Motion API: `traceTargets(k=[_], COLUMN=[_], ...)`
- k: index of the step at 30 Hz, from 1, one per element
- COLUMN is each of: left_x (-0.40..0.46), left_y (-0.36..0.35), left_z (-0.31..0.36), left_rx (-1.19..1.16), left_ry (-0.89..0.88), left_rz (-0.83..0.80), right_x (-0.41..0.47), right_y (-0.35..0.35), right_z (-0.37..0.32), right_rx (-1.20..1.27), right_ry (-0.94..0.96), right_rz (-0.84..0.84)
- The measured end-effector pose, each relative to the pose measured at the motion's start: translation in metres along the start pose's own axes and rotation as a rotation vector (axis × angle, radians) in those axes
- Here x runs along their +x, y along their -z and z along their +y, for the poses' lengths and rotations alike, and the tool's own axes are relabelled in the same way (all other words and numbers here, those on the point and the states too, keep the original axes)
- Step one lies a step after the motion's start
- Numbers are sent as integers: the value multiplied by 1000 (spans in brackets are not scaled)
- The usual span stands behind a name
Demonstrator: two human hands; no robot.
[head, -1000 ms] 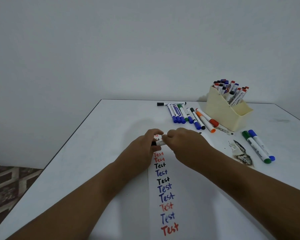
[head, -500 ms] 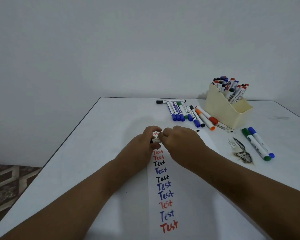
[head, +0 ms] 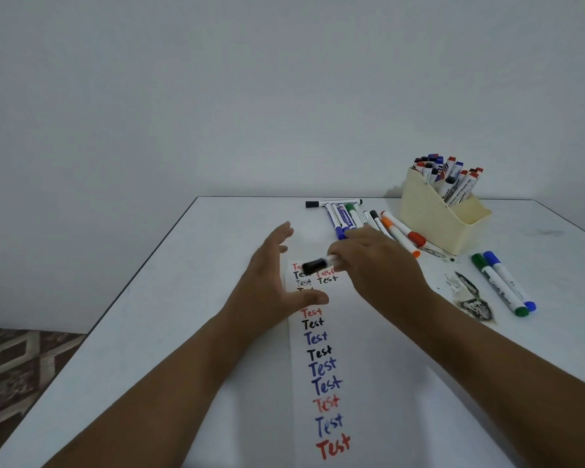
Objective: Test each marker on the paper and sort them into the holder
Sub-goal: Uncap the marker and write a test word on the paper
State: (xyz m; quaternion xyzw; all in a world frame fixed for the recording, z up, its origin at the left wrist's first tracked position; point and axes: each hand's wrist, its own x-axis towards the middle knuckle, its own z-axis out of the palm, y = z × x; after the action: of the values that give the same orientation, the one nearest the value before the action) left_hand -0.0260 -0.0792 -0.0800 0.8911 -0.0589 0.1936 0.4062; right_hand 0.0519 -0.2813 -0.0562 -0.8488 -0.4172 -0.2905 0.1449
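Both arms reach forward, side by side. The left hand (head: pixel 273 275) is spread wide, fingers straight and pointing away, thumb sticking out to the side, holding nothing. The right hand (head: pixel 377 265) is palm down, its fingers curled round a black-capped marker (head: pixel 318 264) that looks blurry.

The table (head: pixel 183 315) looks smooth, matt white laminate; on it lies a matt white paper (head: pixel 368 383); beside the paper, the cream holder (head: pixel 433 224) appears smooth plastic; the loose markers (head: pixel 347 216) have glossy plastic barrels.
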Motion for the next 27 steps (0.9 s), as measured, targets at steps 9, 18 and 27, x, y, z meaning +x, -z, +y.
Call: traceTargets(k=[9,18,27], left_x=[7,8,6], left_y=[-5,-5,-2], left_z=[-3,-4,-5], left_rx=[495,673,696], left_ry=[114,69,62], left_rz=[-326,-444,-513], right_x=[5,-4,-5], right_y=[7,-15,-21], right_z=[-11,0,-2], right_rx=[1133,1128,920], right_ry=[-761,-897,-796], right_rz=[235,44,-80])
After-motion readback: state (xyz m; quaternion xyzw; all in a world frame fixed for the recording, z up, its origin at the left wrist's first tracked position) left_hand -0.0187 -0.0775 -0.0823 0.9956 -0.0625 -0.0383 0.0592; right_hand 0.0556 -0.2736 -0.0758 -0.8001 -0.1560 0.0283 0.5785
